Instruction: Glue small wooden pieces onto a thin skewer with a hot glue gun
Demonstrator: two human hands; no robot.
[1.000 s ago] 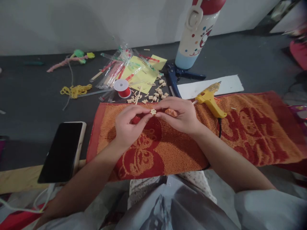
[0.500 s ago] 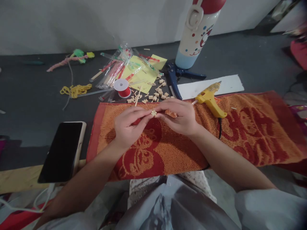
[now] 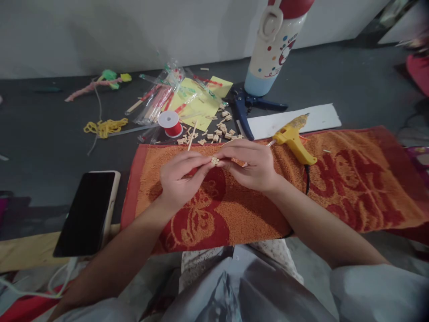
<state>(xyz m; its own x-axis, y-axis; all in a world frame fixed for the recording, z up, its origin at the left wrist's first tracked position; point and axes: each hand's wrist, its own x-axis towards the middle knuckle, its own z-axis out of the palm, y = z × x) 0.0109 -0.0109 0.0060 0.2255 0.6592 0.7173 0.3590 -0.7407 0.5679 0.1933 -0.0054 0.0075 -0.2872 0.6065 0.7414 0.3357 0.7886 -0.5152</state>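
Observation:
My left hand (image 3: pixel 179 176) and my right hand (image 3: pixel 251 163) meet above an orange and red towel (image 3: pixel 335 179). Between their fingertips they pinch a small pale wooden bundle (image 3: pixel 215 160), shaped like a little flower of short sticks. Both hands have their fingers closed on it. A thin stick pokes out beside my right fingers. Several loose short wooden pieces (image 3: pixel 219 133) lie on the dark table just beyond the towel.
A yellow glue gun (image 3: pixel 295 138) lies on the towel to the right. Beyond are blue cutters (image 3: pixel 243 109), a white strip (image 3: pixel 295 120), a bottle (image 3: pixel 273 47), a red thread spool (image 3: pixel 170 123), wrapped sticks (image 3: pixel 161 94), yellow cord (image 3: pixel 105 126). A phone (image 3: pixel 87 212) lies at left.
Both hands have sunk slightly toward the towel with the small bundle, which has turned a little between the fingertips. Nothing else has moved.

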